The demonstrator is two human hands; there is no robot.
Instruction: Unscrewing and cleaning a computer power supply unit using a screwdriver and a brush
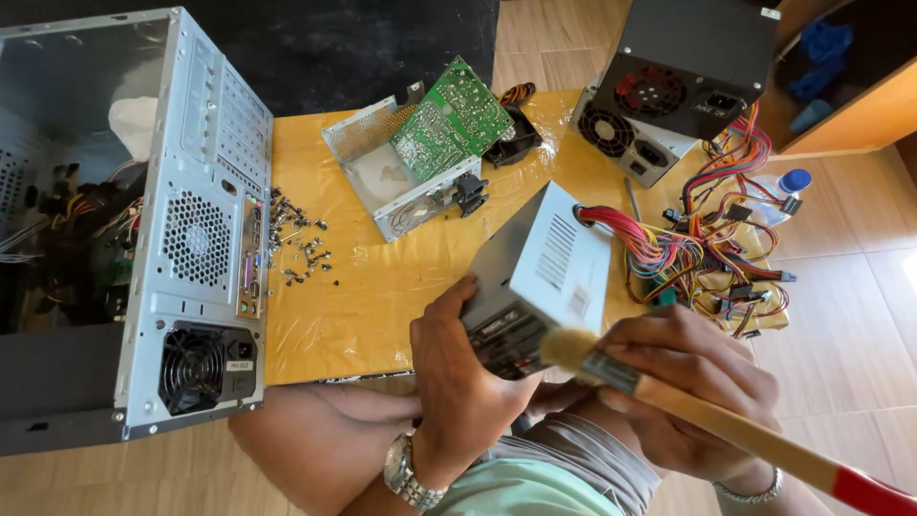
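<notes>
Head view showed the right hand (693,382) nearest, fingers curled around a wooden-handled brush (659,392) whose bristles touched the grey power supply unit (544,272). The left hand (458,368) gripped that unit's lower end, fingers wrapped beneath it and thumb on its side, above the yellow-covered surface (373,306). Beyond lay loose screws (298,248) and a green circuit board (454,119).

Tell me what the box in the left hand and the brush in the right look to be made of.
Power supply box: pale grey sheet metal, matte, with punched vent slots. Brush: light wooden handle with a red-painted end, a metal-looking band, and tan bristles, possibly natural hair. The left hand grips the box; the right hand holds the brush.
</notes>
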